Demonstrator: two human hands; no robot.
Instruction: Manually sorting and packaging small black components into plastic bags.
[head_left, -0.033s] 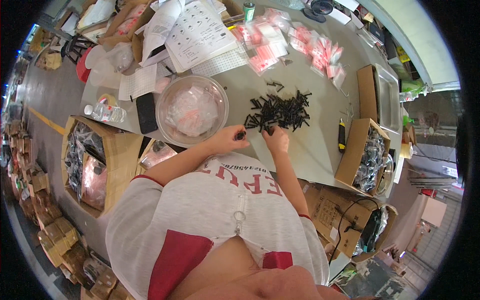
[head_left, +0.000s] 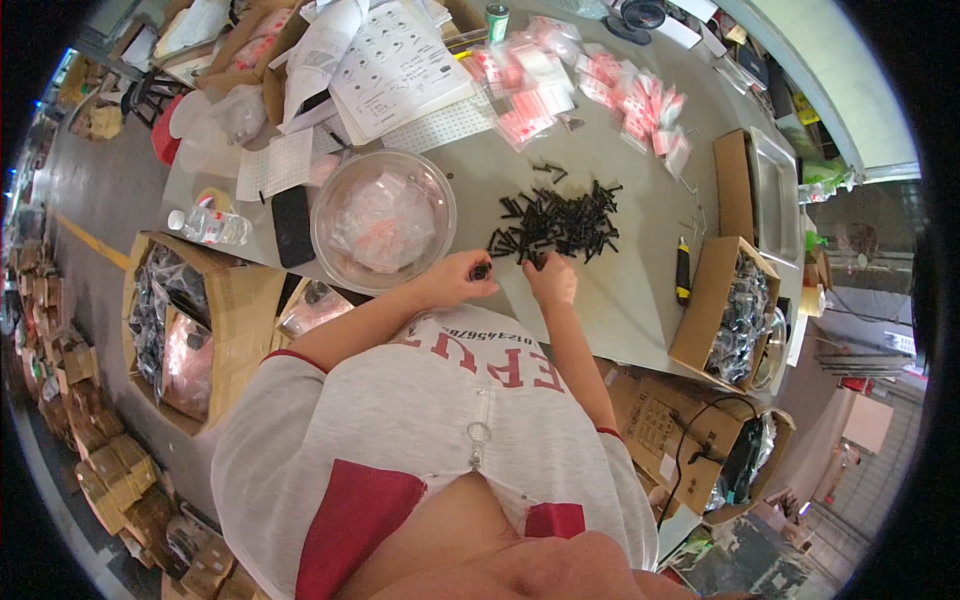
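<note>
- A person in a grey and red shirt works at a grey counter (head_left: 640,300), seen from above; both forearms reach up from the lower edge toward the middle of the frame.
- The left hand (head_left: 462,275) pinches a small black part (head_left: 482,270) between its fingertips, just at the near edge of the counter.
- The right hand (head_left: 550,280) rests at 3 o'clock of the left, fingers curled on a black piece at the near fringe of the pile of black screws (head_left: 560,218).
- That pile spreads across the counter at 12 o'clock of the hands.
- A clear round bowl (head_left: 383,220) holding small plastic bags sits at 10 o'clock of the left hand, with a black phone (head_left: 293,225) just beside it at 9 o'clock.
- Red-and-white packets (head_left: 600,95) lie scattered at the far side.
- An open carton (head_left: 725,310) of dark parts stands at 3 o'clock, a yellow-handled tool (head_left: 683,270) beside it.
</note>
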